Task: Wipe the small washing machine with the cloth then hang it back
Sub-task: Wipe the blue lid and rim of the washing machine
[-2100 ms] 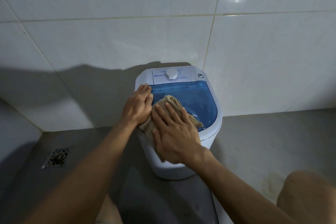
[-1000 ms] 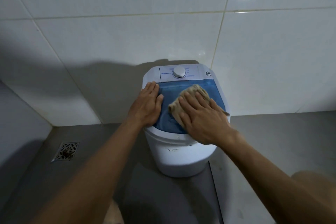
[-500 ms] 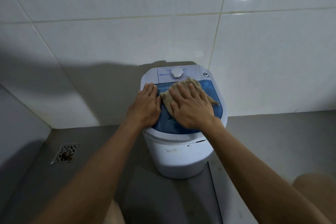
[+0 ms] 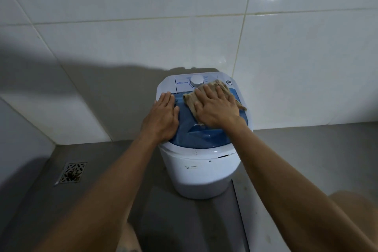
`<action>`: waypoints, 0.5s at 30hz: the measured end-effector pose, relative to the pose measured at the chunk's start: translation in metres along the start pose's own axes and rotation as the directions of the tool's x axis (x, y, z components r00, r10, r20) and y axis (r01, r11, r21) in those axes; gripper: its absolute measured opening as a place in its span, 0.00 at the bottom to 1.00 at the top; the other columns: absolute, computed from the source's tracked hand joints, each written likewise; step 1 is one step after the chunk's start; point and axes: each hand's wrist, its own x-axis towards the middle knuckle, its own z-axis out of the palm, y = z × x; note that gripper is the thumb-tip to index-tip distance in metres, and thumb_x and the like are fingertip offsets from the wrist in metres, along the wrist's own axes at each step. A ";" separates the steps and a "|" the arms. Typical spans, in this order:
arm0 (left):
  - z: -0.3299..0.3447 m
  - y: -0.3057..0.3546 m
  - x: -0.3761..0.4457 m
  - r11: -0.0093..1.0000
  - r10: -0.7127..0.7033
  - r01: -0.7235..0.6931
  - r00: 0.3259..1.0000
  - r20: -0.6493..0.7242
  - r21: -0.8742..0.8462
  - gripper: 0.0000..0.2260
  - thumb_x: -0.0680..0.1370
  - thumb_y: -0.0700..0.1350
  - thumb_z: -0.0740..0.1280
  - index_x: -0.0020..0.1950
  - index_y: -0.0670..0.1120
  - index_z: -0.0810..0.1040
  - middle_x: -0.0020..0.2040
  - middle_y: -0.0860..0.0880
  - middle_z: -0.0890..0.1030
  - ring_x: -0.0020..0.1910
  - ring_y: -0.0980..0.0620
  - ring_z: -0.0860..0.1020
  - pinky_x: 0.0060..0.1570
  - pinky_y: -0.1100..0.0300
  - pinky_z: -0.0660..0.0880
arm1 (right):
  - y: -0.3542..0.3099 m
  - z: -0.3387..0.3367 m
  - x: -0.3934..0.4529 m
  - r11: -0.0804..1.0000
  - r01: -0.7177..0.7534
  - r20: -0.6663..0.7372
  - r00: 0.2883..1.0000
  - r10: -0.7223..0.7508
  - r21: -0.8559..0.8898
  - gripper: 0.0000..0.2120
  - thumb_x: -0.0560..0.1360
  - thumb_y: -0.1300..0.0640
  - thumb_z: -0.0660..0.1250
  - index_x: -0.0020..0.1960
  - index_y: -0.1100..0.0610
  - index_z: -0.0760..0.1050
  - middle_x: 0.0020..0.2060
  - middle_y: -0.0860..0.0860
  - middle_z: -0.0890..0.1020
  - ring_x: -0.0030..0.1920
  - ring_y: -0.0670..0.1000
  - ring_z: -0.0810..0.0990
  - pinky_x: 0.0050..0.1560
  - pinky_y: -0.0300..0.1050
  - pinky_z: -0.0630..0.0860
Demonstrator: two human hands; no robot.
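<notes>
Two flat hands on the small washing machine (image 4: 201,172)

Left hand (image 4: 161,117) lies on the blue lid (image 4: 201,136), fingers straight and together; right hand (image 4: 217,107), fingers slightly spread, presses the tan cloth (image 4: 189,98) onto the lid's far edge.

Grey floor (image 4: 306,159) carries the washing machine (image 4: 201,172), drain grate (image 4: 71,173) apart.
</notes>
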 end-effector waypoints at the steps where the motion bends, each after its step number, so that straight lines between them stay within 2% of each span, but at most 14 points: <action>1: -0.001 0.000 0.000 1.000 0.005 -0.005 1.000 -0.005 -0.011 0.23 0.83 0.49 0.47 0.77 0.42 0.53 0.79 0.45 0.52 0.78 0.49 0.48 0.76 0.51 0.47 | -0.004 0.001 -0.004 1.000 0.014 -0.010 1.000 -0.014 -0.002 0.27 0.81 0.39 0.41 0.79 0.41 0.48 0.81 0.46 0.48 0.81 0.55 0.42 0.76 0.61 0.39; 3: -0.001 -0.002 0.000 0.999 0.022 -0.023 1.000 -0.015 -0.028 0.23 0.83 0.48 0.47 0.77 0.41 0.54 0.79 0.45 0.53 0.78 0.49 0.49 0.76 0.49 0.48 | -0.014 0.006 -0.025 0.995 0.099 -0.038 0.994 -0.099 -0.011 0.26 0.82 0.39 0.40 0.79 0.41 0.49 0.81 0.47 0.49 0.81 0.55 0.42 0.77 0.60 0.38; 6: 0.000 -0.004 0.001 0.999 0.037 -0.037 0.999 -0.010 -0.034 0.22 0.83 0.47 0.48 0.77 0.41 0.54 0.79 0.45 0.53 0.78 0.48 0.49 0.76 0.49 0.48 | -0.012 0.016 -0.055 0.983 0.180 -0.033 0.983 -0.182 -0.048 0.26 0.83 0.40 0.41 0.80 0.41 0.45 0.81 0.44 0.45 0.80 0.52 0.39 0.78 0.60 0.41; 8: 0.000 -0.004 0.000 0.999 0.033 -0.034 0.999 -0.019 -0.036 0.23 0.83 0.47 0.49 0.77 0.41 0.54 0.79 0.45 0.53 0.78 0.48 0.49 0.76 0.50 0.47 | 0.006 0.013 -0.049 0.991 0.130 -0.060 0.989 -0.132 -0.044 0.26 0.83 0.41 0.43 0.80 0.41 0.46 0.81 0.44 0.46 0.81 0.50 0.41 0.79 0.58 0.43; 12: 0.001 -0.005 0.002 0.999 0.026 -0.027 0.999 -0.022 -0.041 0.23 0.83 0.48 0.48 0.77 0.41 0.54 0.79 0.45 0.53 0.78 0.49 0.50 0.76 0.50 0.48 | 0.035 -0.002 -0.025 0.993 -0.108 -0.040 0.993 0.110 0.036 0.27 0.83 0.41 0.42 0.80 0.44 0.47 0.81 0.44 0.47 0.81 0.50 0.42 0.79 0.58 0.44; 15: 0.002 -0.005 0.003 0.999 0.028 -0.029 0.999 -0.029 -0.033 0.23 0.83 0.48 0.48 0.77 0.42 0.55 0.79 0.45 0.54 0.78 0.49 0.51 0.76 0.50 0.49 | 0.022 -0.003 -0.030 0.989 -0.131 -0.047 0.990 0.134 0.065 0.27 0.82 0.41 0.41 0.80 0.45 0.50 0.81 0.46 0.48 0.81 0.53 0.42 0.78 0.61 0.43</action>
